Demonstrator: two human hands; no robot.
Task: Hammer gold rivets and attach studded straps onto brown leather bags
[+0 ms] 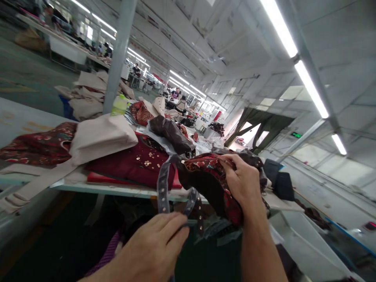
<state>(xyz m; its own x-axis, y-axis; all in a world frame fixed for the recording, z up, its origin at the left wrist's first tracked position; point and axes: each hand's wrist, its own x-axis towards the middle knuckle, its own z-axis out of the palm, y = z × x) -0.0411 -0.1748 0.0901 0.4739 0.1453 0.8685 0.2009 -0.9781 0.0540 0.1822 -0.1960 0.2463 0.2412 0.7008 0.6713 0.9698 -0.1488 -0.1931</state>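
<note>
Hands raised over the front edge of a cluttered bench (117,190). The left hand (152,243) is curled closed, its fingers pinching a grey studded strap (163,188); the right hand (241,182) clasps a bunched red floral garment (210,184) with a dark lining, held just above the bench. The strap forms a loose loop reaching the garment's upper edge; any join there cannot be told. The garment remains crumpled, not laid flat. Beside it lie a maroon garment with gold studs (129,164) and a cream fabric bundle (101,137).
</note>
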